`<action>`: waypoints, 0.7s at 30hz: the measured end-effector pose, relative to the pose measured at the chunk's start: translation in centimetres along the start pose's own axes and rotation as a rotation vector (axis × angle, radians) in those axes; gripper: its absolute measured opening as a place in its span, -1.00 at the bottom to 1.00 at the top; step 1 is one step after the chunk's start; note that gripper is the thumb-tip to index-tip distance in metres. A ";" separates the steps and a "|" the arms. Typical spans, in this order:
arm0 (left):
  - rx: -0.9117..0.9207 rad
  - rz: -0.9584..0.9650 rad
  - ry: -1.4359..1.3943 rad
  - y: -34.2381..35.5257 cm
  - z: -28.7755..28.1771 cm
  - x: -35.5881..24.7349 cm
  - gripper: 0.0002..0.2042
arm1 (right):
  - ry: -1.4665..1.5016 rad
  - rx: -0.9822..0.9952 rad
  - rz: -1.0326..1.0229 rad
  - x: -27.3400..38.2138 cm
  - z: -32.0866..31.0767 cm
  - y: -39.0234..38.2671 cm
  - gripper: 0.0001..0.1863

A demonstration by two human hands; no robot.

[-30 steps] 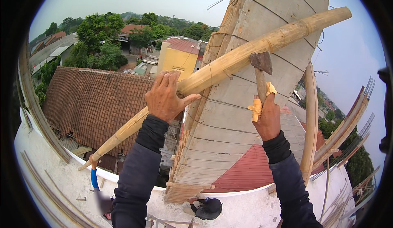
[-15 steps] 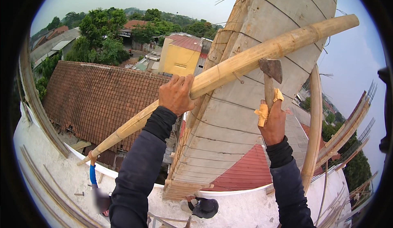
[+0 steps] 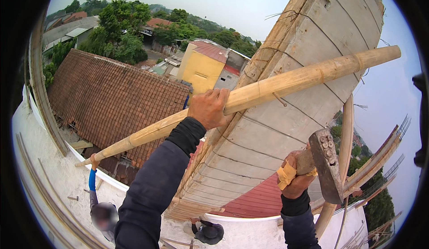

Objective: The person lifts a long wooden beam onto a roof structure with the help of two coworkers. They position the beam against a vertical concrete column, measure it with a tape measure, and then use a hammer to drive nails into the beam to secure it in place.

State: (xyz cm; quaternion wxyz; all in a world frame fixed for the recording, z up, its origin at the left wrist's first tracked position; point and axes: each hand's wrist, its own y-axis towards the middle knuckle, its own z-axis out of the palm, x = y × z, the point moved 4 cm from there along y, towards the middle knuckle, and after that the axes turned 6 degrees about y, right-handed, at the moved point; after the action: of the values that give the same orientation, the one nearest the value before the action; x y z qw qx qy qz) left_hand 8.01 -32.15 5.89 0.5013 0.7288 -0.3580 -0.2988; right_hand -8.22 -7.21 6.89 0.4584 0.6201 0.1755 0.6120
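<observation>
My left hand (image 3: 208, 108) is wrapped round a thick bamboo pole (image 3: 313, 75), which slants from lower left to upper right across a wire-bound, board-clad column (image 3: 308, 39). A nail (image 3: 279, 99) sticks out of the pole's near side, to the right of that hand. My right hand (image 3: 296, 174) grips a hammer (image 3: 325, 166) by its short wooden handle, below the pole and apart from the nail. Yellow wrapping (image 3: 286, 175) covers some fingers of this hand. Farther down, another person's hand (image 3: 94, 160) holds the pole's lower end.
Two people work below me: one in a blue sleeve (image 3: 92, 179) at the left, another in a dark cap (image 3: 210, 234) by the column's foot. Another pole (image 3: 346, 133) stands at the right. Long timbers (image 3: 49, 191) lie on the pale floor. A tiled roof (image 3: 111, 92) lies beyond.
My right hand has swung the hammer down and away from the pole, its head now turned toward me. My left hand keeps its hold on the bamboo. The whole view has shifted slightly.
</observation>
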 end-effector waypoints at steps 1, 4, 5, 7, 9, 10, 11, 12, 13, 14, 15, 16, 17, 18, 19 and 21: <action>0.019 -0.003 0.011 0.0 0.0 0.0 -0.49 | -0.084 0.052 -0.011 -0.4 0.0 0.4 -0.69; 0.055 -0.009 0.012 0.0 0.1 0.0 -0.48 | -1.232 0.218 -0.256 -1.2 0.3 1.1 -0.74; 0.077 -0.009 0.020 0.0 0.1 -0.1 -0.48 | -1.261 0.202 -0.297 -1.2 0.1 1.1 -0.70; 0.071 -0.016 0.032 0.1 0.0 0.1 -0.47 | -1.163 0.186 -0.240 -1.0 0.0 1.0 -0.71; 0.051 -0.008 0.007 0.1 0.1 0.1 -0.47 | -1.149 0.194 -0.305 0.2 0.8 0.1 -0.73; 0.047 -0.007 0.007 0.1 0.1 0.1 -0.46 | -1.138 0.172 -0.229 0.8 1.1 -0.1 -0.74; 0.043 -0.005 0.007 0.1 0.2 0.2 -0.46 | -1.069 0.157 -0.217 1.5 1.7 -0.2 -0.74; 0.039 -0.004 0.005 0.0 0.3 0.2 -0.46 | -1.033 0.138 -0.221 2.4 2.2 -0.5 -0.74; 0.034 -0.002 0.004 0.0 0.4 0.3 -0.45 | -0.729 0.033 0.019 2.8 2.2 -0.8 -0.71; 0.028 0.000 0.001 0.0 0.4 0.3 -0.45 | -0.293 -0.068 0.126 3.3 2.4 -1.4 -0.68; 0.021 0.000 -0.002 -0.1 0.5 0.3 -0.45 | 0.019 -0.062 0.096 4.1 3.0 -1.6 -0.74; 0.032 -0.001 -0.003 -0.2 0.5 0.3 -0.45 | -0.047 -0.132 -0.012 4.6 3.3 -1.8 -0.75; 0.041 0.000 0.000 -0.2 0.5 0.3 -0.44 | -0.268 -0.201 -0.144 5.3 3.5 -1.9 -0.74; 0.034 0.000 0.004 -0.2 0.4 0.3 -0.44 | -0.375 -0.219 -0.244 5.3 3.9 -1.7 -0.69; 0.051 -0.003 0.002 -0.2 0.4 0.3 -0.44 | -0.336 -0.212 -0.302 5.0 4.1 -1.5 -0.70; 0.053 -0.011 -0.002 0.0 0.2 0.3 -0.45 | -0.923 0.063 -0.345 3.2 5.1 0.7 -0.77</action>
State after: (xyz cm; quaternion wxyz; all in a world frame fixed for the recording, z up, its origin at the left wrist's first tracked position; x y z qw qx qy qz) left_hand 7.98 -32.48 5.77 0.4797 0.7436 -0.3622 -0.2928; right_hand -3.13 -6.87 10.24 0.5641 0.8019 0.0727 0.1829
